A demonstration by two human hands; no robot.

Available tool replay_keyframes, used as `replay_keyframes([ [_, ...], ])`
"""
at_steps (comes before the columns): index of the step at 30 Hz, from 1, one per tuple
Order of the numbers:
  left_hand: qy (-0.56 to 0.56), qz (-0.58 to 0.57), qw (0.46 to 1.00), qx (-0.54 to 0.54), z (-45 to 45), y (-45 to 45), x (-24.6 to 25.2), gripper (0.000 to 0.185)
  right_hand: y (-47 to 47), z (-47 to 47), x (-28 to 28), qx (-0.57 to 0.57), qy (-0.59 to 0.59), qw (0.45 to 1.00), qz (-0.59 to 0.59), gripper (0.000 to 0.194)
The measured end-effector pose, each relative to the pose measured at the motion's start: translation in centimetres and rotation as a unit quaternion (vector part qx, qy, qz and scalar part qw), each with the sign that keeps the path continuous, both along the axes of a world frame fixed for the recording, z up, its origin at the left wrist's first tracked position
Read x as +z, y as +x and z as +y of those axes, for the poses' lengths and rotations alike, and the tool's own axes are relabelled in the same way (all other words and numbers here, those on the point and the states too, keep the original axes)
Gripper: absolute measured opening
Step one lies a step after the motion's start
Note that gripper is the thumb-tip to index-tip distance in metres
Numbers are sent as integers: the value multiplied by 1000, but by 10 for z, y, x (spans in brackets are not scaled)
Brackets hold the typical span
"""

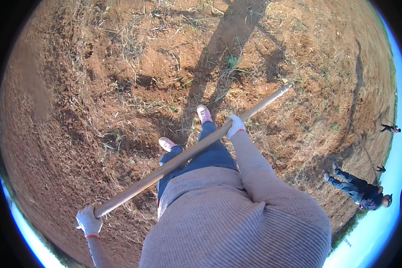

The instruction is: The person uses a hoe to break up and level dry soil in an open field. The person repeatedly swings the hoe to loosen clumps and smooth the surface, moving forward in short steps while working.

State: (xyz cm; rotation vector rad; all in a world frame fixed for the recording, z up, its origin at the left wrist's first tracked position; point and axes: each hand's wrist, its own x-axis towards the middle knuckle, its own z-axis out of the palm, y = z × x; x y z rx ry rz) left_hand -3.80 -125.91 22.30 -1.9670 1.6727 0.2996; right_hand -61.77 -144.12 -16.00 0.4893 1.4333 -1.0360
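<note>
A long wooden pole (187, 154) runs slantwise across the front of my body, over my legs. My left hand (88, 221), in a white knit glove with an orange-red cuff edge, is closed around it near its lower-left end. Further up the shaft my right hand (235, 126), gloved the same way, grips it in front of my right thigh. The pole's far end looks paler and reaches out over the soil at upper right. No tool head can be seen on it.
Reddish-brown soil (147, 57) with dry straw and weeds surrounds my pink shoes (204, 113). At right stands a person in dark clothes (361, 187) with a long pole (365, 150). Farther off are another person (390, 128) and a small dark figure (381, 169). Long shadows cross the ground.
</note>
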Motion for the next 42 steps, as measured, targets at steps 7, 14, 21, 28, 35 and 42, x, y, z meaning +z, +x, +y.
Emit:
replay_keyframes([
  [7, -32, 28, 999, 17, 16, -9, -21, 17, -9, -35, 11, 62, -76, 991, 86, 21],
  [14, -3, -20, 998, 64, 113, 57, 0, 16, 144, -2, -56, 105, 32, 986, 129, 17],
  [21, 41, -140, 984, 100, 188, 136, 118, 14, 347, 89, -9, 126, 80, 982, -119, 13],
  [28, 23, -279, 959, 46, 168, 173, 223, 14, 424, 103, 40, 136, 217, 934, -249, 14],
  [35, 12, -297, 954, 27, 124, 142, 226, 13, 362, 65, 43, 116, 166, 959, -198, 13],
  [42, 3, -169, 984, 48, 77, 61, 122, 12, 195, 21, 11, 57, 175, 974, -135, 21],
])
